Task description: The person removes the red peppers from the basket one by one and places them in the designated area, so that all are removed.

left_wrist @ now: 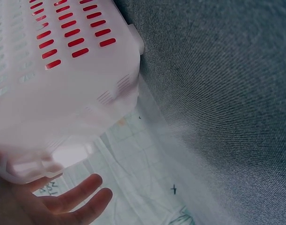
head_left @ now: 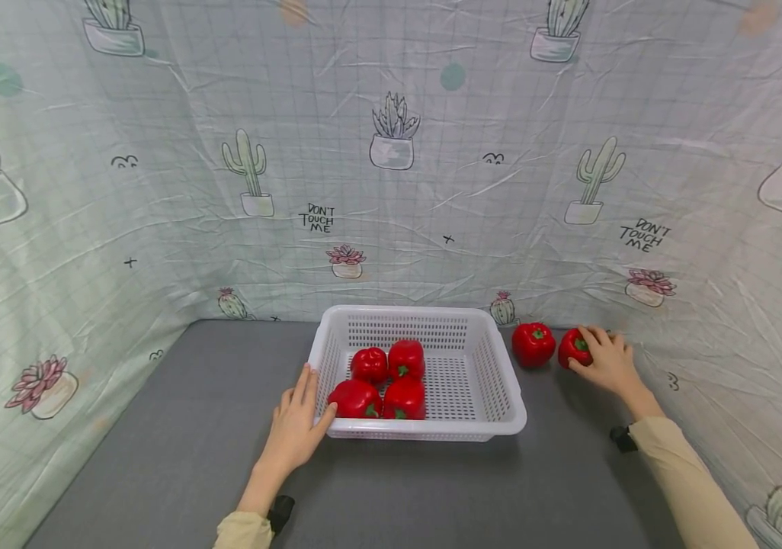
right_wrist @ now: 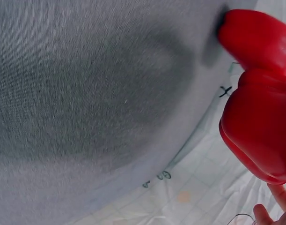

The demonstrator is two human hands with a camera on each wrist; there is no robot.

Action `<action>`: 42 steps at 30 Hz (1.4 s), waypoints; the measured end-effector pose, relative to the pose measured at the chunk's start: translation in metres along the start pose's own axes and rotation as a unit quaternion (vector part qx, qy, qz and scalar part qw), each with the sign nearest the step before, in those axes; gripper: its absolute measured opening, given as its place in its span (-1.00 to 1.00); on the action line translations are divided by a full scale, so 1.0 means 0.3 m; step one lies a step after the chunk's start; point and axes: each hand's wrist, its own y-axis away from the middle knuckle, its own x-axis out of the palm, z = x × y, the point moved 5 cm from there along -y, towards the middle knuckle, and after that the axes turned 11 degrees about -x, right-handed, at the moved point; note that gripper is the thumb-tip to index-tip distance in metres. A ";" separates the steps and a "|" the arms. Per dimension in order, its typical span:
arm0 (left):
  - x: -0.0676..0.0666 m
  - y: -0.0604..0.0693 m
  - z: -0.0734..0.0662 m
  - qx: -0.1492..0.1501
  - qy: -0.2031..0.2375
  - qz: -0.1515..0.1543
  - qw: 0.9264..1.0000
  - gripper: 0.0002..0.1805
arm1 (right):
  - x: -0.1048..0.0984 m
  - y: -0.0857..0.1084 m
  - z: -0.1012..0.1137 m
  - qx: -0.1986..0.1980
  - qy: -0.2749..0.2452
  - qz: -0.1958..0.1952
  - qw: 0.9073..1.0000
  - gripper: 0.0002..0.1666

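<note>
At the left front corner of a white plastic basket [head_left: 418,428], my left hand [head_left: 295,427] touches the rim with its fingers extended. In the left wrist view the basket's slotted wall [left_wrist: 82,93] fills the upper left, and the fingers [left_wrist: 79,194] stick out past its rim. Over on the right, my right hand [head_left: 607,362] grips a red bell pepper [head_left: 572,349], thumb on one side and fingers on the other. That pepper [right_wrist: 260,126] looms large in the right wrist view. Beside it another red bell pepper [head_left: 533,345] sits on the table.
Several red bell peppers [head_left: 406,360] lie in the left half of the basket. The dark grey table [head_left: 418,496] meets a printed cloth backdrop [head_left: 432,198] with cactus drawings behind and at both sides.
</note>
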 end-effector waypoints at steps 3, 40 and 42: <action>0.003 -0.001 0.002 -0.001 0.000 0.001 1.000 -0.19 | 0.012 -0.019 -0.013 -0.008 0.019 0.018 1.000 -0.21; 0.006 -0.003 0.007 -0.002 -0.004 0.000 1.000 -0.21 | 0.131 -0.035 -0.089 0.027 0.041 0.086 0.995 -0.14; 0.007 -0.004 0.006 -0.002 -0.003 0.000 1.000 -0.21 | 0.133 -0.030 -0.092 0.025 0.042 0.074 0.996 -0.13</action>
